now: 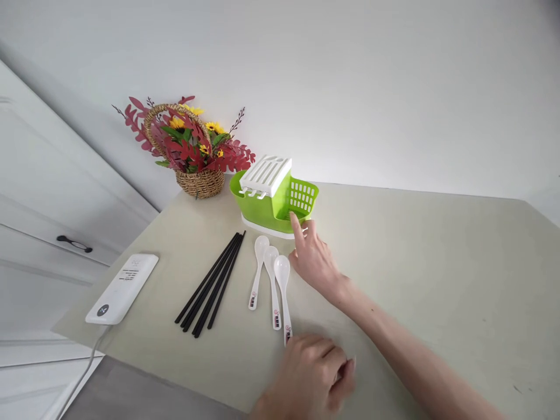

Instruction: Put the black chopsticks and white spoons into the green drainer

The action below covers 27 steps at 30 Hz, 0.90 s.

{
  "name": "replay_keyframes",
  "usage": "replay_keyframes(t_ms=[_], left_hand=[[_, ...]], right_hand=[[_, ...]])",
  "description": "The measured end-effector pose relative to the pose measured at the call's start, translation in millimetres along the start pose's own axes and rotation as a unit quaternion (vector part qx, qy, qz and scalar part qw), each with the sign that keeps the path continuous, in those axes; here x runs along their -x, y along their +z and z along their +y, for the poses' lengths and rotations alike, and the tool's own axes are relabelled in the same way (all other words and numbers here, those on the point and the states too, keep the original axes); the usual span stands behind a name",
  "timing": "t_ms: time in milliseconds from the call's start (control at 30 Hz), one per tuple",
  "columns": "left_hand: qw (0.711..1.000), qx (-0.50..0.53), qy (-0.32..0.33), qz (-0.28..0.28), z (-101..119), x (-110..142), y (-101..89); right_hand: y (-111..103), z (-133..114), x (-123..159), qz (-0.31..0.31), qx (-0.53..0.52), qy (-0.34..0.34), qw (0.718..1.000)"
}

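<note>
A green utensil holder [258, 211] stands upright near the back of the tabletop [420, 274], on a white base [269, 230]. A white slotted rack [268, 174] covers its middle, with small white hooks along the front edge; to the right is a lower compartment with a grid of square openings. The right hand [312, 254] is at the front of that compartment, index finger extended over the rim. I cannot tell whether its grip is clamped on the rim or only resting there.

Just in front of the holder lie three white spoons [271, 258], fanned out with their bowls toward it. The left hand [310, 373], blurred, is by the end of the nearest handle, its fingers curled; whether its grip is together or apart I cannot tell.

Left of the spoons lies a bundle of black chopsticks [210, 286]. Further left, a white power bank [125, 289] rests near the edge, a cable [91, 356] running down from it. Behind, a wicker basket [200, 183] holds red leaves and yellow flowers.
</note>
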<state>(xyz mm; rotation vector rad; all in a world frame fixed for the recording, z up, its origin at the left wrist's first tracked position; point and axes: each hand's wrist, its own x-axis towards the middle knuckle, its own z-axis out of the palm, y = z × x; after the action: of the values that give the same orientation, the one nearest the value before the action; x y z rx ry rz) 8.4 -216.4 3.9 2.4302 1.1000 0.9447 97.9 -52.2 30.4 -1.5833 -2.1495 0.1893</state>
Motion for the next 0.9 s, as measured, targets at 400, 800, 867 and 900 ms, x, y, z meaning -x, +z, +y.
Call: replay_keyframes(t_ms=[400,800,867,900], left_hand=[[0.999,-0.021,-0.004,-0.035,3.7,0.1,-6.2],[0.998,-0.033,-0.050,0.008,7.8,-3.5,-5.5],[0.998,-0.030,-0.059,0.010,7.2,-3.9,-5.2],[0.998,-0.028,-0.060,0.010,6.8,-4.1,-5.2]], right_hand=[[24.3,60.4,21.1,0.060,-0.273,-0.079,0.957],[-8.2,85.0,56.9,0.057,-0.333,0.051,0.940],[-10.1,82.7,56.2,0.054,-0.323,0.048,0.944],[-10.8,81.9,55.8,0.053,-0.322,0.048,0.944]])
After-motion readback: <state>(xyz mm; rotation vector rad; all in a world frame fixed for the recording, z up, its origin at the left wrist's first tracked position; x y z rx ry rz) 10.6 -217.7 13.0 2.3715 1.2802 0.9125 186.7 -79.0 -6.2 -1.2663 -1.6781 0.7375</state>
